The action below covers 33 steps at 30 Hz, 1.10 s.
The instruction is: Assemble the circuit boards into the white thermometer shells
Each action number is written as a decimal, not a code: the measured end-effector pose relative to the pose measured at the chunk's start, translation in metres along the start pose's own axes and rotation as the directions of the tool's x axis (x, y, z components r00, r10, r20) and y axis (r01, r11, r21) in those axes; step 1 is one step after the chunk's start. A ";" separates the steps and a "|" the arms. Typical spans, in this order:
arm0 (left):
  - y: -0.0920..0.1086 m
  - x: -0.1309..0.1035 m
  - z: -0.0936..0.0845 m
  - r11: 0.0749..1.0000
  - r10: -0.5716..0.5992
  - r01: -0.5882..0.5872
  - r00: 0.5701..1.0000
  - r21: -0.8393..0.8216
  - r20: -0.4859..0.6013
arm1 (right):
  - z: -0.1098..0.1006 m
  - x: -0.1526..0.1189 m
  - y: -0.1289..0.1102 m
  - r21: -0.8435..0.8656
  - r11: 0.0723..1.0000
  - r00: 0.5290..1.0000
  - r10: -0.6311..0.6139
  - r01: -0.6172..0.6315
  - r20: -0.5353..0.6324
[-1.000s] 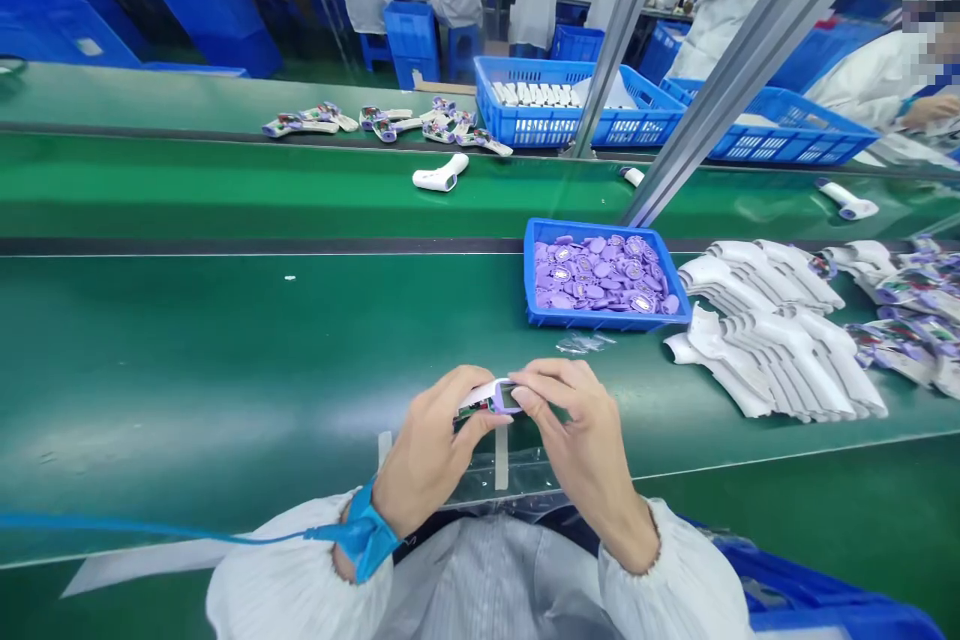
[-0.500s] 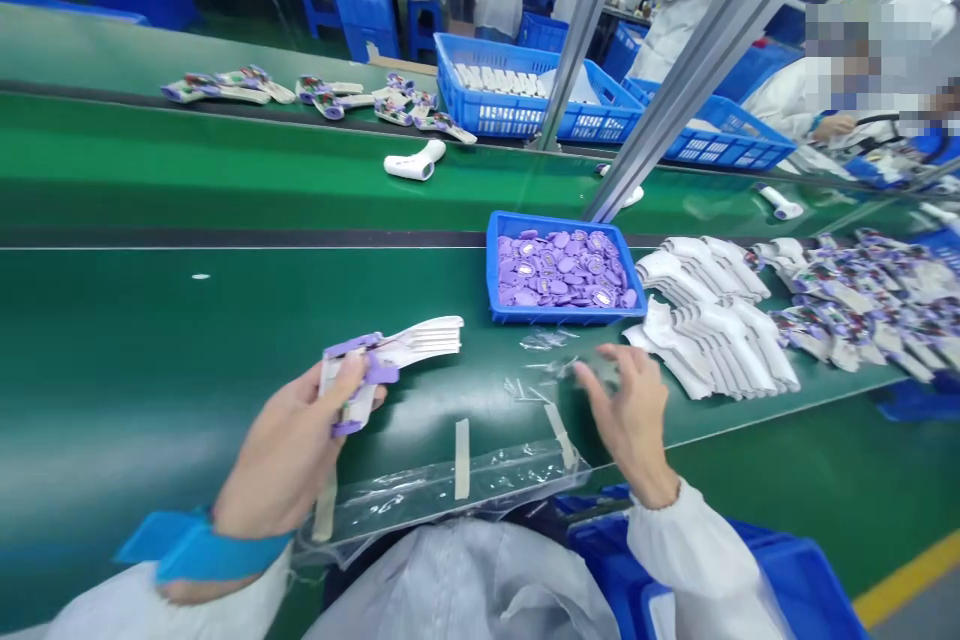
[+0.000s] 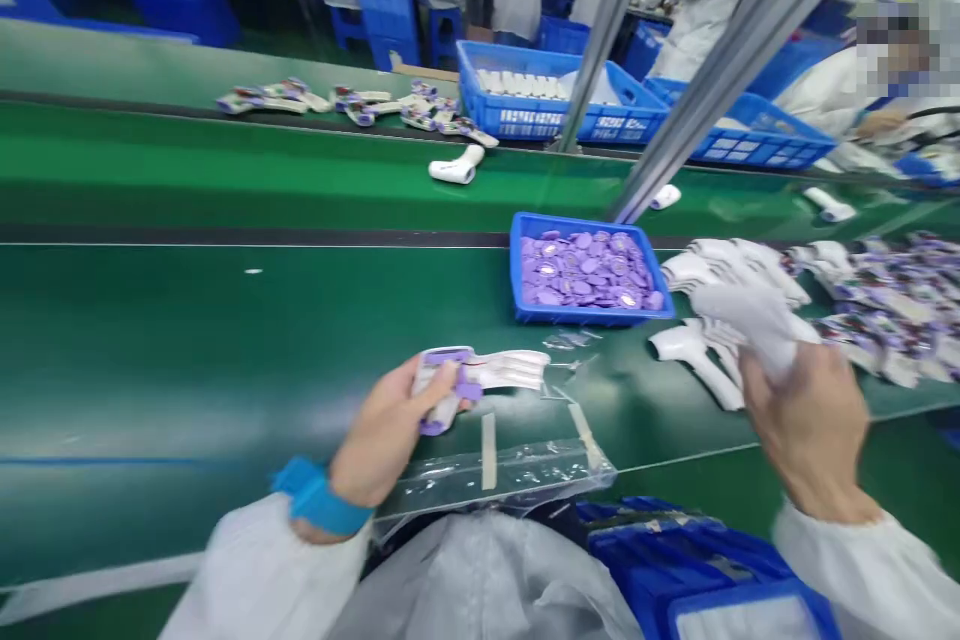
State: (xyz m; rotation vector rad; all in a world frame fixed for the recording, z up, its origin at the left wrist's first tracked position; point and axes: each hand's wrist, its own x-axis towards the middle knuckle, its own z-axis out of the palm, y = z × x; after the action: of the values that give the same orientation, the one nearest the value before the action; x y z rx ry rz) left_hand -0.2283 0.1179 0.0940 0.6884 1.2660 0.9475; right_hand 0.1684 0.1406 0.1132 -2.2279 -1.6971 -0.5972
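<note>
My left hand (image 3: 405,420) holds a gun-shaped white housing half (image 3: 514,370) with purple parts, its open inner side up and its ribbed handle pointing right. The thumb presses on the purple part. At the right, my right hand (image 3: 814,420) is closed on a white plastic shell (image 3: 757,315), raised over the stacks and blurred; whether it is one or several pieces I cannot tell. Below that shell lie more white shells (image 3: 701,360), with another stack (image 3: 731,265) behind. Small clear plastic bits (image 3: 570,340) lie between my hands.
A blue tray (image 3: 517,270) of purple oval pieces stands ahead. Several housings with wiring (image 3: 892,310) are heaped far right. A taped plastic strip (image 3: 525,465) lines the near edge. A metal post (image 3: 705,90) slants up behind the tray. Coworkers sit beyond the conveyor (image 3: 300,170).
My right hand has moved right and taken hold of a white shell from the front stack. My left hand has shifted right with its housing half. The view has turned slightly left.
</note>
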 end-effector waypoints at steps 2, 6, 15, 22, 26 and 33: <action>-0.005 0.001 0.005 1.000 0.009 -0.007 0.996 -0.030 0.089 | -0.019 -0.006 -0.023 0.098 0.987 0.991 -0.128 0.125 0.024; -0.008 -0.002 0.011 0.997 -0.012 0.028 0.981 -0.078 0.193 | -0.040 -0.030 -0.090 0.447 0.689 0.762 -0.647 0.570 0.026; -0.011 -0.007 0.004 0.989 0.112 -0.134 0.958 0.065 0.263 | -0.035 -0.057 -0.177 0.507 0.492 0.536 -0.842 0.708 0.068; -0.009 -0.013 -0.002 0.865 0.249 -0.372 0.902 0.338 0.353 | -0.050 -0.041 -0.183 0.850 0.515 0.395 -0.808 0.111 0.438; -0.012 -0.014 -0.004 0.810 0.279 -0.394 0.910 0.434 0.306 | -0.045 -0.037 -0.176 0.856 0.503 0.321 -0.796 -0.120 0.513; -0.014 -0.014 0.000 0.807 0.283 -0.348 0.937 0.477 0.205 | -0.042 -0.055 -0.213 0.900 0.398 0.691 -0.600 -0.179 0.403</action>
State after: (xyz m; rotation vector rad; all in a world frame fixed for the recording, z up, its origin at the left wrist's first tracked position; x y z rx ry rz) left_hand -0.2260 0.0983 0.0884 1.3934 1.3226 0.8182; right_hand -0.0549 0.1326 0.1170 -1.3452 -1.9131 1.1326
